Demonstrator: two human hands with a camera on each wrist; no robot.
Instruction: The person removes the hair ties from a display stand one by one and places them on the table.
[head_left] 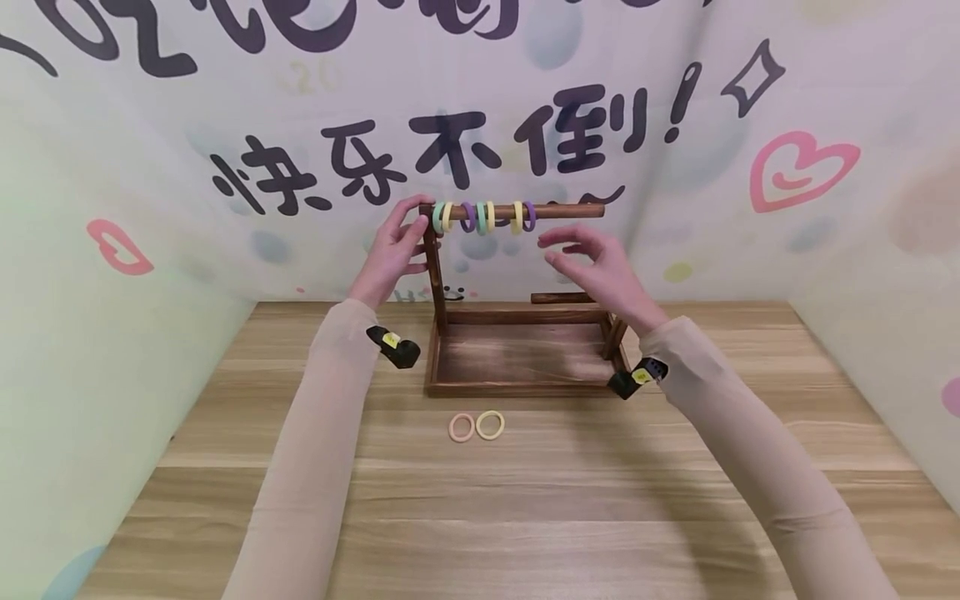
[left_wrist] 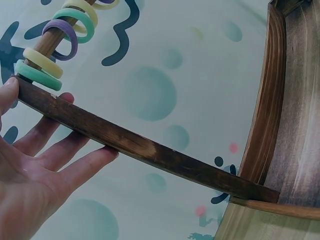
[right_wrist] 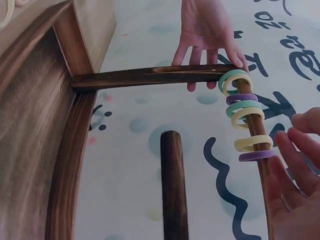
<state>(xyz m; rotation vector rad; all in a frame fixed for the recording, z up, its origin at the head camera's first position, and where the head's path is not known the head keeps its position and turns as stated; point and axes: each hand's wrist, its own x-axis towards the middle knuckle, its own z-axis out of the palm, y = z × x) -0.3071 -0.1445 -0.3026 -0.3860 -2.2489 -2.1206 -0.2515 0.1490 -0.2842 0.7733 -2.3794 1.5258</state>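
My left hand [head_left: 392, 254] holds the upright post [left_wrist: 125, 142] of a dark wooden rack at its top end, thumb on one side and fingers on the other. From that post a round rod [head_left: 566, 211] runs to the right. Several rings like hair ties hang on it: a mint ring [head_left: 437, 218] by the post, then yellow, purple, mint and yellow ones. Farther along hang a yellow ring [right_wrist: 252, 144] and a purple ring [right_wrist: 256, 156]. Close to this purple ring is my right hand [head_left: 596, 265], its fingers loosely bent with nothing between them.
A pink ring [head_left: 461, 427] and a yellow ring [head_left: 491, 425] lie flat on the wooden table [head_left: 525, 517], before the rack's tray base [head_left: 517, 389]. A lower rod [head_left: 558, 298] sticks out behind my right hand. A printed cloth wall [head_left: 480, 83] stands behind.
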